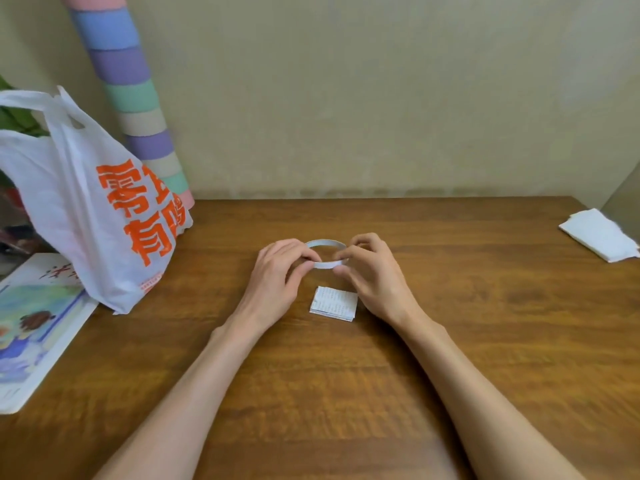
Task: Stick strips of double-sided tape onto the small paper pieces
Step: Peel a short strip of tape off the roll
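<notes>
The tape roll (327,265) was pinched by left hand (277,271) and right hand (372,275); peeling a strip for the paper pieces (334,303) was judged next.

- Plastic bag (93,206) and book (38,327) crowd the table's (485,341) left edge.
- Folded tissue (599,233) sits at the far right corner.
- Near edge lies open around the forearms.

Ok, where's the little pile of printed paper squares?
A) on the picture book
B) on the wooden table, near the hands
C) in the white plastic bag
B: the small pile of printed paper squares lies on the brown wooden table, just nearer the person than the left hand and right hand, which both pinch the thin white ring of tape.
</notes>
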`<state>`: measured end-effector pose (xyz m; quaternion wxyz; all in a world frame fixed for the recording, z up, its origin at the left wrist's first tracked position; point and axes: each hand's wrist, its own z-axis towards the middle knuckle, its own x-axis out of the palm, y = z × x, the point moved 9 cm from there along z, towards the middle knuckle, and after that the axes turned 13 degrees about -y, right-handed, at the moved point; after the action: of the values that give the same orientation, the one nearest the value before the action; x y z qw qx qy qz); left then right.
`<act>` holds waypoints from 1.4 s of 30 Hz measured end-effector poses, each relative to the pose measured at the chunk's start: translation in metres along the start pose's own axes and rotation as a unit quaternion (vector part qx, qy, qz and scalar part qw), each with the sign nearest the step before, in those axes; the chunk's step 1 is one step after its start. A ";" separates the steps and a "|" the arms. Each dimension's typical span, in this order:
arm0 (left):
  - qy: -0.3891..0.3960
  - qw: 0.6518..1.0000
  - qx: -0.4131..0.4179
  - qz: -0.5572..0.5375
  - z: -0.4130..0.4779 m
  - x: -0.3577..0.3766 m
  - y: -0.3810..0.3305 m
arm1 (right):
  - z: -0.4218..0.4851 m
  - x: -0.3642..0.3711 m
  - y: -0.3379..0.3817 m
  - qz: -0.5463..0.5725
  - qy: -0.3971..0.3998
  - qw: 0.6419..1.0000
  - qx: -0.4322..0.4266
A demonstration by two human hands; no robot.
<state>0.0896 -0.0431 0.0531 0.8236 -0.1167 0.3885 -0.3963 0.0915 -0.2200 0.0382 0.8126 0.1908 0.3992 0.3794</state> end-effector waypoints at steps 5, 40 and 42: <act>-0.026 0.998 -0.013 -0.050 0.003 -0.022 -0.006 | 0.008 -0.013 0.021 0.141 -0.026 0.989 0.026; 0.060 0.969 -0.096 -0.218 -0.009 -0.036 -0.030 | -0.016 -0.020 0.049 0.334 0.113 0.916 0.193; 0.059 0.963 -0.111 -0.236 -0.010 -0.034 -0.025 | -0.016 -0.021 0.049 0.351 0.105 0.908 0.203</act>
<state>0.0549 -0.0328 0.0776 0.6640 -0.2723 0.4392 -0.5404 0.0483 -0.2047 0.0689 0.5243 0.4381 0.4581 0.5686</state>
